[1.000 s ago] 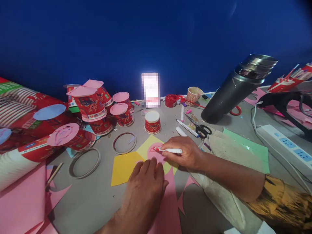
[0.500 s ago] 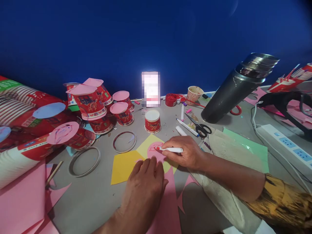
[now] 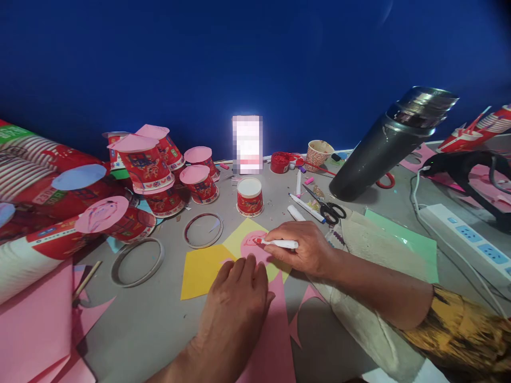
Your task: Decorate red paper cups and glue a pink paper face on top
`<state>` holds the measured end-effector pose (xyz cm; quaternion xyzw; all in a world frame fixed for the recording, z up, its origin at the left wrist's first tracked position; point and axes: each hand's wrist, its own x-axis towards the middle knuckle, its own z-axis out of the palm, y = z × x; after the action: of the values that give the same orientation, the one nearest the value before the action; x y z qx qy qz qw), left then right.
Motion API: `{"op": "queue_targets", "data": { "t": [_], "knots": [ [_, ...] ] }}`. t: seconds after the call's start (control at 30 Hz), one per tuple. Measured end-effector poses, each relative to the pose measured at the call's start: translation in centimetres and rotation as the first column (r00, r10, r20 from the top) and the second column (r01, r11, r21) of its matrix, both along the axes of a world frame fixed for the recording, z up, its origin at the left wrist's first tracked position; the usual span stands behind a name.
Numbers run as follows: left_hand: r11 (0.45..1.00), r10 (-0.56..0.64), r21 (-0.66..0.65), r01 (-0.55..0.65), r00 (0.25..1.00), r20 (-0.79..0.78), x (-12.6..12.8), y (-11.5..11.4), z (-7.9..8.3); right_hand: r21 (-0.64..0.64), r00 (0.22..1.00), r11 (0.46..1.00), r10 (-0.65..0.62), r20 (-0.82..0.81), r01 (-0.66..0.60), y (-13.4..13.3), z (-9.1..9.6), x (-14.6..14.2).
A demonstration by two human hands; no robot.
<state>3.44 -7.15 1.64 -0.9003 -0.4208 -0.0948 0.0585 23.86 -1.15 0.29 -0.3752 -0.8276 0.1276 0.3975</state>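
Note:
A white marker with a red tip (image 3: 286, 244) is pinched in my right hand (image 3: 307, 246). Its tip meets a pink paper circle (image 3: 247, 248) that bears red drawn lines. My left hand (image 3: 239, 306) lies flat, palm down, its fingertips at the circle's lower edge. Under the circle is a pale yellow sheet (image 3: 241, 227), with a darker yellow sheet (image 3: 199, 274) to its left. A pink paper sheet (image 3: 276, 332) passes beneath my left hand. Just beyond the papers, a red patterned paper cup (image 3: 250, 201) stands upside down.
Cups topped with pink paper (image 3: 146, 167) are stacked at left, near two tape rings (image 3: 138, 263). Black scissors (image 3: 332, 213), a cloth (image 3: 369, 247), a dark flask (image 3: 379, 149) and a power strip (image 3: 467, 234) lie to the right. A lit phone (image 3: 247, 143) leans on the blue wall.
The marker tip has shifted very slightly on the pink circle. My left hand stays in place on the paper, and the rest looks the same.

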Motion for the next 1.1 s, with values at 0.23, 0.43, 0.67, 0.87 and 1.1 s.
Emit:
{"op": "queue_targets", "data": {
  "t": [0.23, 0.43, 0.67, 0.87, 1.1],
  "knots": [
    [0.999, 0.001, -0.044, -0.003, 0.999, -0.038, -0.04, -0.07, 0.06, -0.006, 0.997, 0.998, -0.066, -0.034, 0.066, -0.17, 0.69, 0.30],
    [0.997, 0.015, -0.070, -0.019, 0.998, -0.061, 0.00, -0.15, 0.09, -0.016, 0.999, 0.999, -0.032, -0.006, 0.032, -0.21, 0.33, 0.10],
    [0.998, 0.010, -0.055, -0.013, 0.999, -0.049, -0.03, -0.06, 0.12, -0.019, 0.991, 0.991, -0.133, -0.011, 0.132, -0.36, 0.71, 0.41],
    [0.996, 0.008, -0.086, -0.014, 0.998, -0.068, 0.17, -0.16, 0.22, -0.002, 0.995, 0.995, -0.103, -0.004, 0.103, -0.42, 0.57, 0.11],
    [0.999, 0.012, -0.048, -0.013, 0.999, -0.032, 0.18, -0.05, 0.08, -0.044, 0.986, 0.986, -0.162, 0.034, 0.163, -0.40, 0.81, 0.59]
  ]
}}
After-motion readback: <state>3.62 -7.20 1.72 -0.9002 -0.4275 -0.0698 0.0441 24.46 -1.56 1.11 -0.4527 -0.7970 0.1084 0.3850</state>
